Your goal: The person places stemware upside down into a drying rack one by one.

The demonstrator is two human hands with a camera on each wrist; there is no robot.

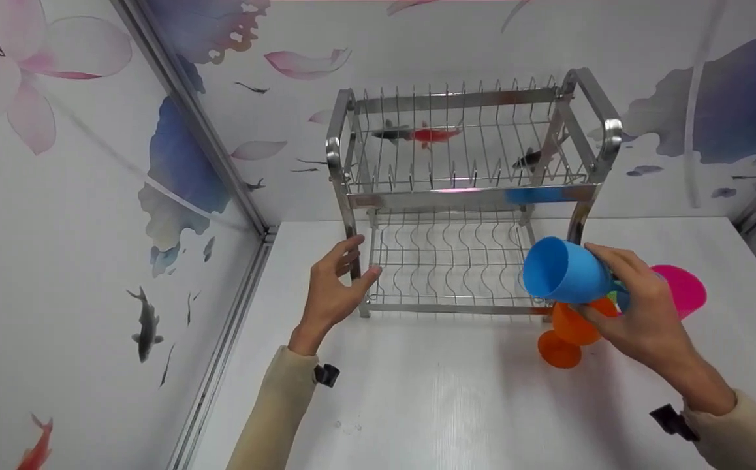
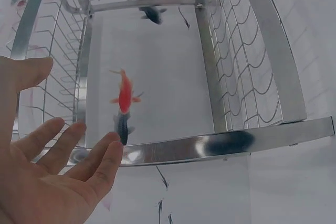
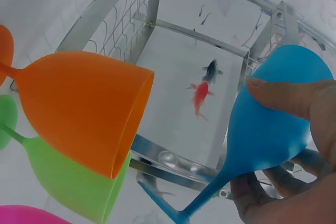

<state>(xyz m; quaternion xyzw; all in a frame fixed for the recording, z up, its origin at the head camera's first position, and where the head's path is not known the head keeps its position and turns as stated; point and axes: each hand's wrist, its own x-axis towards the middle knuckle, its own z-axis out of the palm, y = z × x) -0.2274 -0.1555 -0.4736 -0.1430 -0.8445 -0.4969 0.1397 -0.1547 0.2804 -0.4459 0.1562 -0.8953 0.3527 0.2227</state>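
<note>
Blue goblet [image 1: 570,269] is sitting tilted in my right hand [image 1: 647,313], near the rack's [image 1: 430,199] right end, thumb and fingers gripping its bowl, presumably for steadiness. My left hand [image 1: 335,294] is hovering, fingers apart, beside the left end.

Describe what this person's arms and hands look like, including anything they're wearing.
Long, plain beige sleeves reach about to the wrists, with a small black block beside each. The left hand and right hand are bare, without gloves.
</note>
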